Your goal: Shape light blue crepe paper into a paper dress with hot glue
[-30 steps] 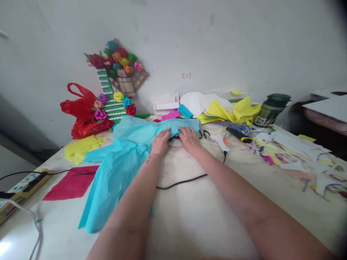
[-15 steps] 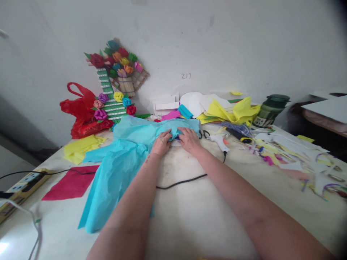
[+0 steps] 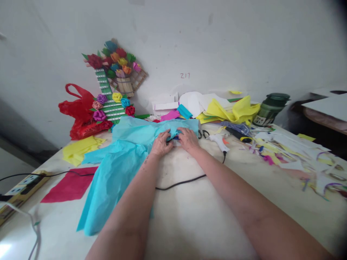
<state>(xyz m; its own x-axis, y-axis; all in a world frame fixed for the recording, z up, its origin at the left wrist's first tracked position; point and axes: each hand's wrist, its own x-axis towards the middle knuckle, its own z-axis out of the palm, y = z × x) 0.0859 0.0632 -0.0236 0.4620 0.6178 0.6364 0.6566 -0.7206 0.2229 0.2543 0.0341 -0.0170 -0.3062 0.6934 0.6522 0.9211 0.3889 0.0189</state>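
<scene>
Light-blue crepe paper [image 3: 116, 177] lies in a wide, wrinkled spread from the middle of the table toward its left front. At the paper's right part, my left hand [image 3: 162, 143] pinches the near edge with bent fingers. Close beside it, my right hand [image 3: 189, 139] has its fingertips closed on the same edge. Something small and dark blue shows between the hands under the paper; I cannot make out what it is. Just right of my right hand are black scissor handles [image 3: 204, 134] and a white hot glue gun [image 3: 219, 142].
Paper flowers on a green-and-white stand [image 3: 115, 110] and a red plastic bag [image 3: 81, 119] are at the back left. A power strip [image 3: 24, 187] and crimson paper [image 3: 70, 184] lie left. Yellow paper [image 3: 235, 110], a green bottle [image 3: 271, 110] and paper scraps [image 3: 292, 151] occupy the right.
The view has shifted very slightly. My left fingers have moved a little at the paper's edge, while both hands stay in nearly the same place.
</scene>
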